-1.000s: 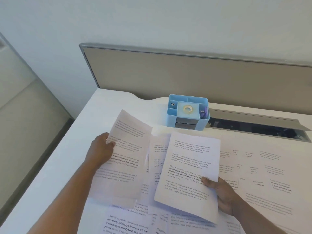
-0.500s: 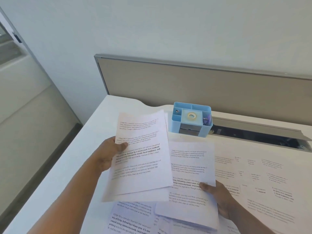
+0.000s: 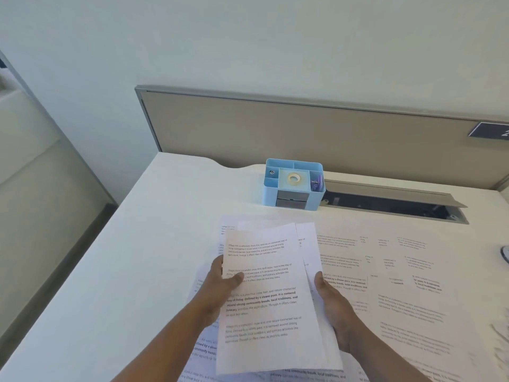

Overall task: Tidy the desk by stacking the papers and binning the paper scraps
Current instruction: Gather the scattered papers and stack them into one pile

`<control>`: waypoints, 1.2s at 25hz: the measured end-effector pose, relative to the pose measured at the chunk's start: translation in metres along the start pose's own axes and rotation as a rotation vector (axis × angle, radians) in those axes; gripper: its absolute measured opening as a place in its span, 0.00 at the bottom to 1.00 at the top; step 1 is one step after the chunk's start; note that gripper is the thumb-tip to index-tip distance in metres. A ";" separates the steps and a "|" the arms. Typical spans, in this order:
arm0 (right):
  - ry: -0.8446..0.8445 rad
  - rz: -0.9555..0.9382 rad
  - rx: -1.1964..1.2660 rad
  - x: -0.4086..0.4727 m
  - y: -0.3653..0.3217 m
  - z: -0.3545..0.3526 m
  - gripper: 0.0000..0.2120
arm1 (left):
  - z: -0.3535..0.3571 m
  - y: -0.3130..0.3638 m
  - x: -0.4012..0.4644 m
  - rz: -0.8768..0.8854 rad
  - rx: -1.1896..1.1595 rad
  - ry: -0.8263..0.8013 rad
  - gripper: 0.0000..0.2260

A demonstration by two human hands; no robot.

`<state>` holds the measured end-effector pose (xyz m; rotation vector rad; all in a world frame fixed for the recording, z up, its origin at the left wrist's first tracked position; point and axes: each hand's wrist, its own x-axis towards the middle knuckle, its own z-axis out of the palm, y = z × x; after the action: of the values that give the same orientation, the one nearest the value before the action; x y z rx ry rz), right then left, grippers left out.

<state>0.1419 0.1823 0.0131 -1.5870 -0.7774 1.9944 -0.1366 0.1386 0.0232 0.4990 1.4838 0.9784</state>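
Observation:
A small stack of printed paper sheets (image 3: 268, 293) is held above the white desk (image 3: 132, 257) in front of me. My left hand (image 3: 220, 288) grips the stack's left edge, thumb on top of the text. My right hand (image 3: 334, 312) holds the right edge, with fingers under the sheets. The sheets overlap unevenly, and one pokes out at the upper right. More printed sheets (image 3: 385, 271) lie spread flat over the desk to the right and below the stack. No bin shows in this view.
A light blue desk organiser (image 3: 293, 184) with a tape roll stands behind the stack near the desk's back edge. A grey cable tray (image 3: 391, 202) with its lid raised runs to its right. A beige partition (image 3: 303, 133) closes the back.
My left hand brought its sheets rightwards onto those in my right hand, so both hands now hold one overlapping stack. The camera view shifted up and to the right.

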 end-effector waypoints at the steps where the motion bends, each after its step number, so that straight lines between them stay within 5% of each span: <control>1: -0.036 0.001 0.003 0.000 0.003 0.000 0.39 | 0.001 -0.005 -0.001 -0.027 -0.050 -0.015 0.18; 8: -0.249 0.038 0.127 -0.007 0.009 -0.001 0.28 | 0.009 -0.016 -0.010 0.005 -0.021 -0.021 0.17; 16: -0.090 -0.006 -0.109 -0.001 0.017 -0.024 0.17 | 0.027 -0.026 -0.008 0.035 0.156 0.032 0.14; 22: 0.103 -0.026 -0.003 0.020 -0.004 -0.054 0.18 | 0.019 -0.008 0.018 0.051 0.294 0.226 0.23; 30: 0.055 -0.024 0.057 0.052 -0.019 -0.050 0.17 | 0.017 0.017 0.055 -0.022 0.249 0.226 0.28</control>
<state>0.1796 0.2381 -0.0196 -1.5857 -0.7085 1.9305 -0.1341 0.1964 0.0057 0.5628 1.8243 0.8579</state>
